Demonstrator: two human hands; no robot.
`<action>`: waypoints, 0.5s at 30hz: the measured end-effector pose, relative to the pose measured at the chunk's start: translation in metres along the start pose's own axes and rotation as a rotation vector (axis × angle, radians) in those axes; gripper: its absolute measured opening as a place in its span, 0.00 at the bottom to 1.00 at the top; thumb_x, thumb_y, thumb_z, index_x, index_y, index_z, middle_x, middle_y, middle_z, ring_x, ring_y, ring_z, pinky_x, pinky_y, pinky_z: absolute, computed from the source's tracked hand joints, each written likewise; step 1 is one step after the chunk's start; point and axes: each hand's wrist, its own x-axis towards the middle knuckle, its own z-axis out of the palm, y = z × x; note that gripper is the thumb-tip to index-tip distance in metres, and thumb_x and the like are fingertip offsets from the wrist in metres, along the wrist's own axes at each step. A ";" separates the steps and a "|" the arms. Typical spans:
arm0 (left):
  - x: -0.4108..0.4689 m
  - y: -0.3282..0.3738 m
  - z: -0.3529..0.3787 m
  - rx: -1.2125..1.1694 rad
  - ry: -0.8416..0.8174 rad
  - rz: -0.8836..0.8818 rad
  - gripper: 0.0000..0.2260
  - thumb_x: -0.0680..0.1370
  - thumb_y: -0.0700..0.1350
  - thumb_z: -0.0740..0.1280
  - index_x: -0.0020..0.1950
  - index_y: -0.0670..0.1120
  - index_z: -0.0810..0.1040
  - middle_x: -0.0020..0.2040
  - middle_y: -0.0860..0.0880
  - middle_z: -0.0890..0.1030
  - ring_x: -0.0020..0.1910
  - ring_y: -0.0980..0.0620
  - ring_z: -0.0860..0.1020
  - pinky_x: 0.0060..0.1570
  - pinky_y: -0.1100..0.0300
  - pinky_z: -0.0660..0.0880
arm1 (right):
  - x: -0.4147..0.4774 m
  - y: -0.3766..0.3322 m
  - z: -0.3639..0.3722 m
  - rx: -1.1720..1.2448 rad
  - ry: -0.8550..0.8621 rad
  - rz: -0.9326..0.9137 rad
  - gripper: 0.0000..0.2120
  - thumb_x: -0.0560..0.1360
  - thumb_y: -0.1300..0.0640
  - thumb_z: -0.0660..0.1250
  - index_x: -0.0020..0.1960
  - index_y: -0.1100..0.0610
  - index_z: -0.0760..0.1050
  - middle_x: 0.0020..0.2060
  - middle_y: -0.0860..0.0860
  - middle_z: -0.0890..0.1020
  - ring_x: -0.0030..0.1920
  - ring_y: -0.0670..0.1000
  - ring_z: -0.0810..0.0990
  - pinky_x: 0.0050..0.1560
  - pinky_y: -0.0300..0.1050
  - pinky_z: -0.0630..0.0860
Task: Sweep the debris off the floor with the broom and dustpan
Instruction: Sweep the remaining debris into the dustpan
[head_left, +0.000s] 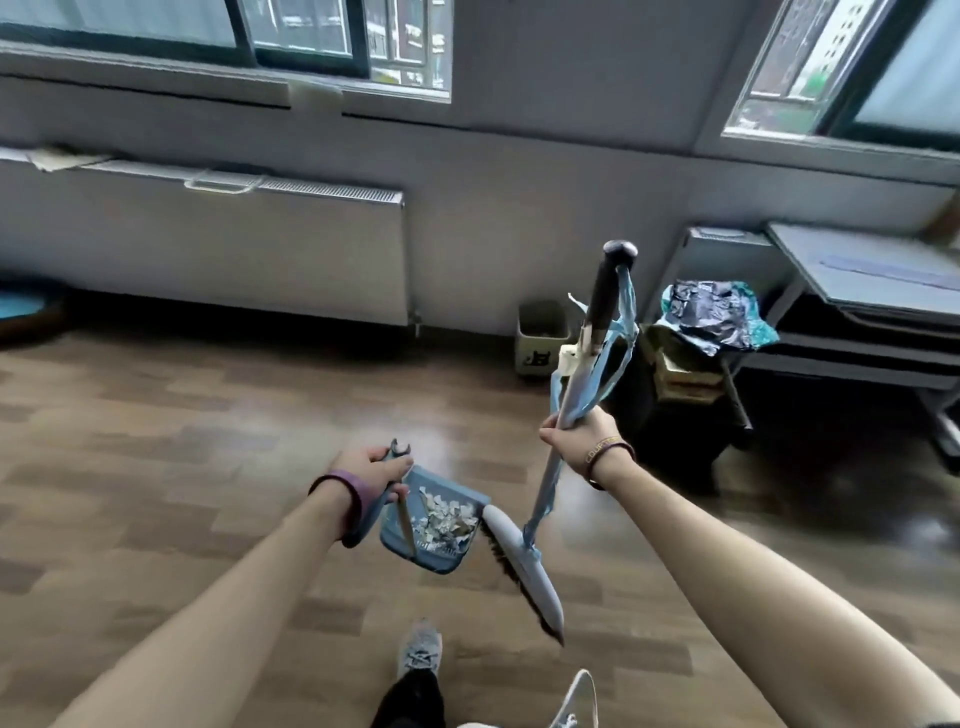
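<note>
Arms stretched forward, the left hand (371, 470) grips the dustpan handle (400, 448), the right hand (576, 439) the broom shaft (546, 491).

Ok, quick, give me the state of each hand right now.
Left hand: closed around the dustpan handle.
Right hand: closed around the broom handle.

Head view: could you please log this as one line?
left hand grips dustpan | right hand grips broom | paper scraps in dustpan, broom head beside
</note>
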 end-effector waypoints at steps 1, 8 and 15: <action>0.016 0.011 0.002 0.012 -0.014 0.011 0.04 0.77 0.38 0.66 0.50 0.40 0.75 0.38 0.44 0.76 0.34 0.51 0.76 0.28 0.68 0.76 | 0.016 -0.004 -0.001 -0.005 0.018 0.015 0.03 0.68 0.59 0.72 0.36 0.53 0.80 0.39 0.49 0.82 0.43 0.49 0.81 0.50 0.43 0.78; 0.129 0.092 0.005 0.102 -0.077 0.067 0.02 0.77 0.36 0.66 0.44 0.40 0.76 0.34 0.44 0.75 0.32 0.51 0.75 0.25 0.67 0.74 | 0.123 -0.038 -0.005 0.036 0.107 0.152 0.05 0.68 0.57 0.69 0.42 0.56 0.81 0.39 0.50 0.82 0.41 0.48 0.80 0.43 0.38 0.74; 0.209 0.165 0.025 0.207 -0.035 0.208 0.08 0.74 0.36 0.68 0.36 0.44 0.76 0.31 0.47 0.75 0.24 0.57 0.74 0.27 0.66 0.73 | 0.202 -0.058 -0.029 0.000 0.201 0.135 0.03 0.69 0.54 0.68 0.42 0.51 0.81 0.42 0.50 0.82 0.46 0.51 0.81 0.51 0.41 0.76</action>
